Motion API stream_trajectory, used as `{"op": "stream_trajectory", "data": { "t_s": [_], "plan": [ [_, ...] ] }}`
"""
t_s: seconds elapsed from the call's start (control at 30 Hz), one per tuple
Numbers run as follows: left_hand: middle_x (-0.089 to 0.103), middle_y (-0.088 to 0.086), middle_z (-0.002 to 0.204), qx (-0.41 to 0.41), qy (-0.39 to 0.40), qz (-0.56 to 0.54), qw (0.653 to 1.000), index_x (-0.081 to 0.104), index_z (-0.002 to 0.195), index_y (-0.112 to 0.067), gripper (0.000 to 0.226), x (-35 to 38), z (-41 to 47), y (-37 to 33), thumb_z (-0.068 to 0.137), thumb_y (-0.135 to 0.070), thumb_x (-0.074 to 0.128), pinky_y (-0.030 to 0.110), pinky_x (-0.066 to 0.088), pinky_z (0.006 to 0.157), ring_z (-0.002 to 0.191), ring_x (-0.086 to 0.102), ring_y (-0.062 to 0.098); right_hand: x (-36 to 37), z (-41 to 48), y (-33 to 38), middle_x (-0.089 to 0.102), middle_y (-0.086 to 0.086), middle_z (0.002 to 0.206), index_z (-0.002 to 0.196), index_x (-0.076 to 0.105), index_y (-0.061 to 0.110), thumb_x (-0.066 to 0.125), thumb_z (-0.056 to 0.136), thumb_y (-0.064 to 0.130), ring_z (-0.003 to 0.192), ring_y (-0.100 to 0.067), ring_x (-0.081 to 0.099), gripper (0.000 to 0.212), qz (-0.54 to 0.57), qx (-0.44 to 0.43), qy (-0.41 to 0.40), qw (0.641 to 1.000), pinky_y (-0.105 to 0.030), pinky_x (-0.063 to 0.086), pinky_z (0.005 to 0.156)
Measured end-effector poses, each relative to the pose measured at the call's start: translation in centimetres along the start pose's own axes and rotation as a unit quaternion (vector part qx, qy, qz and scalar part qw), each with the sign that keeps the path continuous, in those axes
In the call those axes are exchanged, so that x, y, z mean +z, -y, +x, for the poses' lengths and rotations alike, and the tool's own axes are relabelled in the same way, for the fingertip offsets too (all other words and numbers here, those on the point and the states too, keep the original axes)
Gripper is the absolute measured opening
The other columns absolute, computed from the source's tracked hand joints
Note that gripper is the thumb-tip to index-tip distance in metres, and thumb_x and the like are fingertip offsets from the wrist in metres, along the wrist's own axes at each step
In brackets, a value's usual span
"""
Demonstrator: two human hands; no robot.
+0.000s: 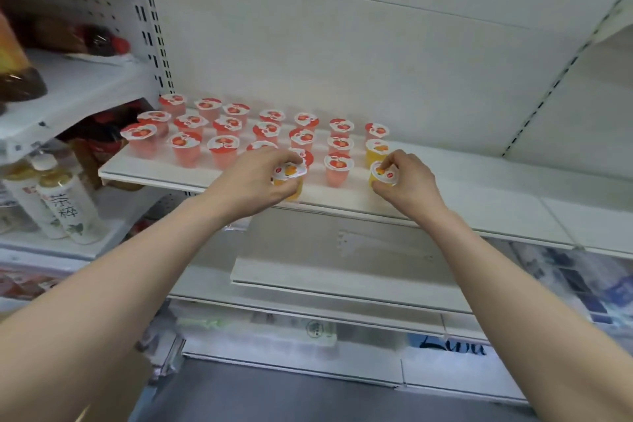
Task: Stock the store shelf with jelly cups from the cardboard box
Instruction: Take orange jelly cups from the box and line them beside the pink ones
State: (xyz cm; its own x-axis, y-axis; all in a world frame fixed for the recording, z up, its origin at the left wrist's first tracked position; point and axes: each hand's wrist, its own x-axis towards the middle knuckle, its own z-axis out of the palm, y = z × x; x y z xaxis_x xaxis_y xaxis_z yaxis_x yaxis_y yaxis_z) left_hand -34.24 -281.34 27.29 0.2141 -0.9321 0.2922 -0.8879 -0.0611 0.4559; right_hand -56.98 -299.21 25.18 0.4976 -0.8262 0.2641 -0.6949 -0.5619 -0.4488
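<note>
Head view shows the placing step in hand: both hands are clamped on cups at the front edge of the white metal store shelf (479, 192). The left hand (255, 181) grips an orange jelly cup with a white foil lid (289, 172), tilted a little, at about 7 o'clock from the pink strawberry jelly cups (219, 134) standing in rows. The right hand (409, 178) pinches a second orange lidded cup (383, 174), just in front of a yellow-orange cup already standing (376, 151). No cardboard box is in view. Next, I judge, each cup must be set upright in line, released, and more fetched; the shelf toward 3 o'clock is bare.
</note>
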Motion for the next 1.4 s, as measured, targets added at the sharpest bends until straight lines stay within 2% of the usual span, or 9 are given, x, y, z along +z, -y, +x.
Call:
{"op": "stream_trajectory", "data": {
  "t_s": [0.3,0.43,0.57,0.67,0.77,0.87,1.07,1.23,1.4],
  "plan": [
    [0.064,-0.011,0.118,0.02,0.001,0.004,1.0,0.062,0.122,-0.031,0.052,0.5,1.6,-1.0,0.078,-0.056,0.049,0.032,0.047,0.091,0.107,0.058,0.01,0.8,1.1,-0.3,0.058,-0.004,0.107,0.104,0.057,0.023,0.07,0.08,0.032,0.098,-0.025,0.056,0.028,-0.007,0.002,0.02,1.0,-0.029,0.036,0.076],
    [0.064,-0.01,0.12,0.029,-0.008,-0.007,1.0,0.063,0.123,-0.027,0.044,0.6,2.4,-2.4,0.084,-0.048,0.063,0.028,0.046,0.091,0.109,0.058,0.009,0.6,1.1,-0.7,0.058,-0.004,0.11,0.107,0.058,0.024,0.071,0.08,0.035,0.101,-0.026,0.055,0.032,-0.017,-0.018,0.034,0.999,-0.032,0.04,0.079],
    [0.063,-0.014,0.118,0.034,-0.018,-0.043,0.998,0.062,0.12,-0.027,0.041,0.9,4.3,-3.6,0.083,-0.043,0.07,0.019,0.041,0.084,0.101,0.054,0.001,-0.8,1.1,-1.1,0.057,-0.002,0.125,0.117,0.063,0.024,0.072,0.078,0.042,0.114,-0.026,0.051,0.044,-0.036,-0.069,0.039,0.996,-0.042,0.042,0.097],
    [0.062,-0.012,0.114,0.01,-0.009,-0.074,0.997,0.056,0.121,-0.028,0.05,1.6,6.9,-5.1,0.078,-0.045,0.073,0.027,0.048,0.085,0.099,0.057,0.007,-2.6,1.2,-0.9,0.058,0.004,0.129,0.127,0.058,0.025,0.073,0.078,0.042,0.118,-0.019,0.051,0.054,-0.005,-0.127,0.002,0.992,-0.039,0.041,0.1],
    [0.06,-0.013,0.105,-0.011,-0.002,-0.135,0.991,0.052,0.112,-0.029,0.051,2.5,9.6,-7.4,0.071,-0.047,0.077,0.036,0.057,0.074,0.093,0.061,0.009,-4.3,1.5,-0.6,0.05,0.019,0.122,0.131,0.051,0.026,0.079,0.076,0.04,0.109,-0.005,0.047,0.063,0.041,-0.147,-0.002,0.988,-0.022,0.037,0.093],
    [0.061,-0.011,0.101,-0.008,0.006,-0.153,0.988,0.051,0.106,-0.026,0.048,3.8,12.2,-9.9,0.071,-0.047,0.077,0.034,0.055,0.071,0.092,0.061,0.011,-5.1,2.4,-1.1,0.051,0.02,0.114,0.132,0.046,0.028,0.081,0.074,0.039,0.1,-0.001,0.049,0.068,0.075,-0.121,-0.001,0.99,-0.016,0.035,0.08],
    [0.065,-0.015,0.095,0.009,0.057,-0.196,0.979,0.061,0.096,-0.032,0.032,6.9,16.2,-12.2,0.074,-0.05,0.074,0.028,0.053,0.076,0.087,0.062,0.003,-5.1,4.4,-4.4,0.06,0.023,0.095,0.111,0.049,0.036,0.076,0.08,0.032,0.079,0.008,0.052,0.041,0.152,-0.051,-0.016,0.987,-0.015,0.038,0.066],
    [0.064,-0.002,0.119,0.058,0.045,-0.013,0.997,0.063,0.119,-0.022,0.029,8.9,19.1,-9.7,0.095,-0.037,0.054,0.033,0.044,0.094,0.111,0.057,0.018,-4.2,7.1,-9.0,0.065,0.015,0.104,0.116,0.051,0.031,0.074,0.078,0.033,0.084,0.0,0.058,0.044,0.121,-0.006,-0.041,0.992,-0.023,0.044,0.075],
    [0.055,0.002,0.136,0.081,0.074,0.133,0.985,0.053,0.137,-0.023,0.045,10.6,21.1,-6.6,0.094,-0.036,0.054,0.034,0.033,0.106,0.128,0.043,0.025,-3.0,10.4,-11.8,0.066,0.008,0.105,0.115,0.05,0.029,0.072,0.078,0.029,0.094,-0.017,0.063,0.043,0.107,0.044,-0.03,0.993,-0.03,0.047,0.08]
  ]
}}
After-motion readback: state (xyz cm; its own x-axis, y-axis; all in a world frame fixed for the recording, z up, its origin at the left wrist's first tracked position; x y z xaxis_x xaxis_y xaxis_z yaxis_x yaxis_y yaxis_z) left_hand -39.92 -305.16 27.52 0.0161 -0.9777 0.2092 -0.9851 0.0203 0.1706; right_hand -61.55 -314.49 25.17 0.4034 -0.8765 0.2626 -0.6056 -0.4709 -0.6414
